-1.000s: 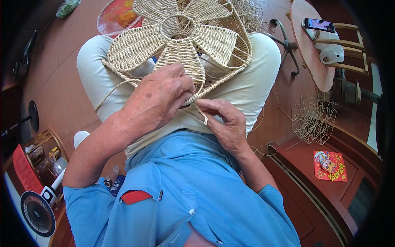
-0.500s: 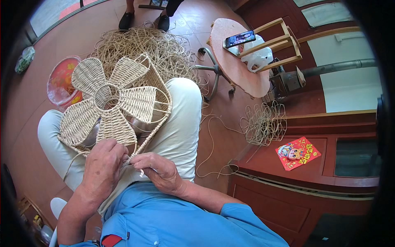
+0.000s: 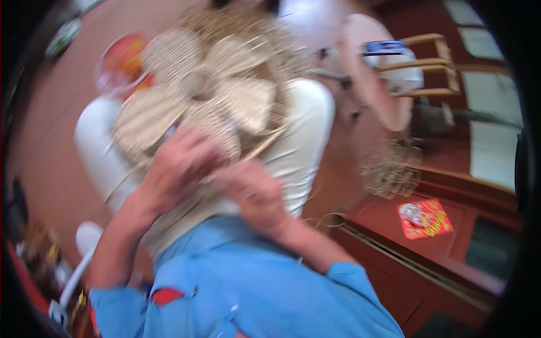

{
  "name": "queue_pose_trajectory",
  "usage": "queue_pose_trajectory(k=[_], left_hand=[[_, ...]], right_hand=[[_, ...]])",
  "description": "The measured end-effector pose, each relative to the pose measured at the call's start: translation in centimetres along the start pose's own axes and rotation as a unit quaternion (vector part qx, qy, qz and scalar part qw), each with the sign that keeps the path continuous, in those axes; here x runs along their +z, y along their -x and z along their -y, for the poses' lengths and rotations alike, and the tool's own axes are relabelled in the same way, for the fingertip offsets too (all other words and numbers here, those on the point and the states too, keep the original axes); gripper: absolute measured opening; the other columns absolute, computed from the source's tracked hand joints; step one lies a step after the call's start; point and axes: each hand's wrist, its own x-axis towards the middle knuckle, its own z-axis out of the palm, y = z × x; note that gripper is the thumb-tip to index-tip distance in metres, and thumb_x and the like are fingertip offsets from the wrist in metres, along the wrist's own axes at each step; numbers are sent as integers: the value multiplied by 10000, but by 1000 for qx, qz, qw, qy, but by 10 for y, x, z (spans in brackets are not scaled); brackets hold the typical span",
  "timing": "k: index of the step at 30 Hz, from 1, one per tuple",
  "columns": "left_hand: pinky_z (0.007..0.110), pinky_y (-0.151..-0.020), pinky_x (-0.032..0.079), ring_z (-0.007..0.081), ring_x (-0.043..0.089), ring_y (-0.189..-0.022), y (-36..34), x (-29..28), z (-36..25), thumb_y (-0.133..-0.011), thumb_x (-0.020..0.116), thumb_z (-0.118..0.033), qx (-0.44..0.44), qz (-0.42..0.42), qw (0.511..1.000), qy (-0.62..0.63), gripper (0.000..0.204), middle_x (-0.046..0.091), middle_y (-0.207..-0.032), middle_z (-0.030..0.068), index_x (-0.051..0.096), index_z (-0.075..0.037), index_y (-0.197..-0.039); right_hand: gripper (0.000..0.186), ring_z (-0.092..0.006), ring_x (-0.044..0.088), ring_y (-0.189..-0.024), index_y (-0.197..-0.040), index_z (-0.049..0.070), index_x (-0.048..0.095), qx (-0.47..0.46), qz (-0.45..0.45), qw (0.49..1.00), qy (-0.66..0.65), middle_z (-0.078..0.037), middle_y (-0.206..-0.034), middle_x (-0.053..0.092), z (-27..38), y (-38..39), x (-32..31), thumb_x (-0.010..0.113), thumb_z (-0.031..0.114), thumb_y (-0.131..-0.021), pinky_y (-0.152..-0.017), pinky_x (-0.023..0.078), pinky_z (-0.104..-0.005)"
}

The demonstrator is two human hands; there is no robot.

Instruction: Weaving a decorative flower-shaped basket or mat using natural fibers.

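Note:
A woven straw-coloured basket (image 3: 152, 118), with broad flower petals across it, rests on my lap. My left hand (image 3: 183, 160) is closed with curled fingers at the basket's near edge, over the lower petal. Beside it, my right hand (image 3: 253, 188) is closed at the near right corner, thumb and fingers together; motion blur hides what they pinch. A loose strand of cord (image 3: 123, 183) trails from the basket's near left edge across my left thigh.
A large heap of cord (image 3: 270, 34) lies beyond the basket, with a red tub (image 3: 121, 62) to its left. At the right stand a pink round table (image 3: 360, 62) bearing a phone (image 3: 384, 48), a wooden stool (image 3: 445, 67) and a cord coil (image 3: 391, 169).
The whole view has shifted and blurred, so the basket and my hands appear further right. My right hand has turned more upright, and the white cord end beneath it no longer shows.

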Motion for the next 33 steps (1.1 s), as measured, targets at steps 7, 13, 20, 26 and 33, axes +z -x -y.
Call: queue_pose_trajectory(k=[7,13,20,26,33], left_hand=[[303,-774,543,181,677,-844,39,-20,-18,-955,749,46,-171,-135,969,118,311,721,-1007,77,759,-60,-1247],[360,-780,535,206,691,-836,51,-6,-25,-915,786,14,-124,-99,986,51,495,754,-972,51,716,-125,-1386],[451,-831,540,310,680,-890,51,-1,-19,-962,727,-24,-95,-88,991,31,517,740,-1011,84,624,-131,-1457],[395,-824,550,254,705,-884,48,0,-20,-935,757,22,-119,-104,985,66,591,766,-984,62,637,-144,-1489],[409,-801,524,266,657,-846,50,1,-25,-937,718,5,-57,-55,993,-87,665,718,-969,84,562,-99,-1575]], right_hand=[[180,-242,694,-777,-1080,36,811,108,33,993,35,-102,-900,695,23,-21,-2,826,10,-902,-689,562,-372],[185,-144,659,-729,-1091,15,826,51,81,988,121,-70,-877,704,24,-30,-8,820,-19,-909,-650,532,-298],[210,-105,622,-690,-1110,39,817,130,67,980,137,-54,-895,713,31,-26,-11,801,-33,-913,-609,513,-276],[177,-131,623,-674,-1076,52,807,57,74,979,182,-58,-902,705,33,-27,-9,813,-5,-908,-601,510,-295],[112,-269,677,-726,-1022,38,770,27,108,967,229,-111,-905,698,37,-32,-10,789,12,-915,-660,555,-387]])
